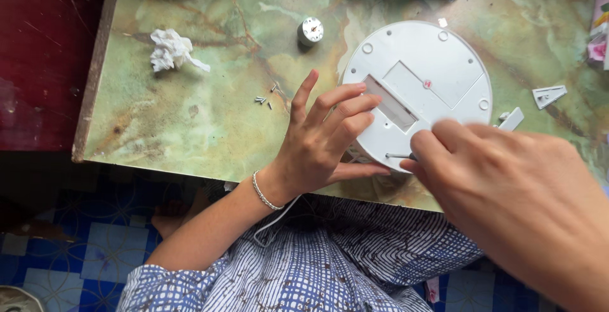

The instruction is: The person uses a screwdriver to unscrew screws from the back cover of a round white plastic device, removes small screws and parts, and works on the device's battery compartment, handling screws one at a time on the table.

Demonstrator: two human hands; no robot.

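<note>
Round white plastic base (pixel 424 84) lying underside-up at near edge of green marbled tabletop (pixel 209 115), slightly overhanging it. Left hand (pixel 320 144) flat on base's left rim, fingers (pixel 346 106) spread and pressing down, thumb under the near edge; thin bracelet (pixel 265 193) at wrist. Right hand (pixel 507 191) closed round a small screwdriver (pixel 401 156), fingers pressed together on the handle, metal shaft pointing left into the rim near the bottom. Tip itself hidden; cannot tell whether seated in a screw head.

Best kept: shaft in line with the screw, firm left-hand pressure so base does not spin or slide off the edge.

Loose screws (pixel 266 99) lying in a small cluster left of the hand, well clear. Crumpled tissue (pixel 169 51) further left; small cylindrical motor (pixel 310 31) beyond.
</note>
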